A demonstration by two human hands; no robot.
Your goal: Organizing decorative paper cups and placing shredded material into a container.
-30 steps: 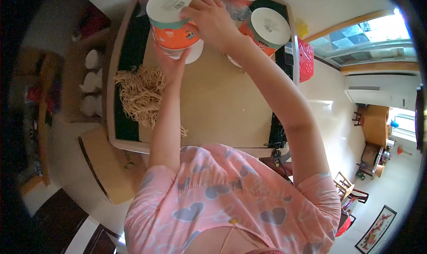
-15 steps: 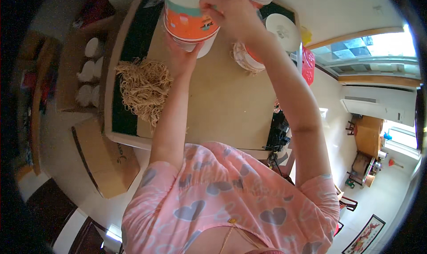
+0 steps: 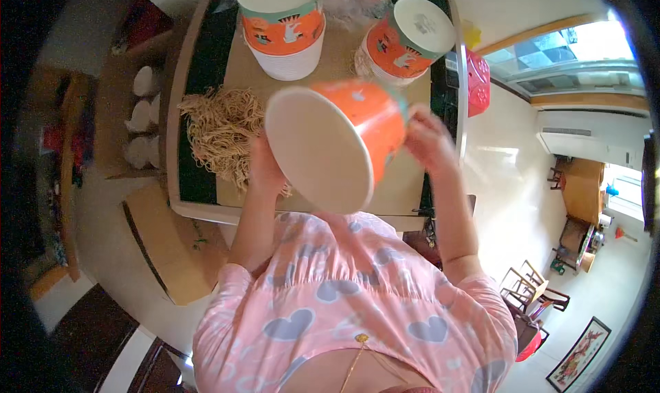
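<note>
Now, head view: both hands grip one orange paper bucket (image 3: 337, 138), tipped sideways above the worktop (image 3: 412, 187), white base toward the camera. Left hand (image 3: 265, 169) wraps its left side, right hand (image 3: 430, 138) clasps the rim end. Straw pile (image 3: 220, 132) nearby.

**Table's pretty crowded at the far end**

The table (image 3: 405, 197) is tan on top with dark strips along its left and right edges. A heap of straw-coloured shredded filler (image 3: 220, 128) lies by the left edge. Two stacks of orange paper tubs (image 3: 283, 22) (image 3: 405, 39) stand upside down along the far edge.
</note>
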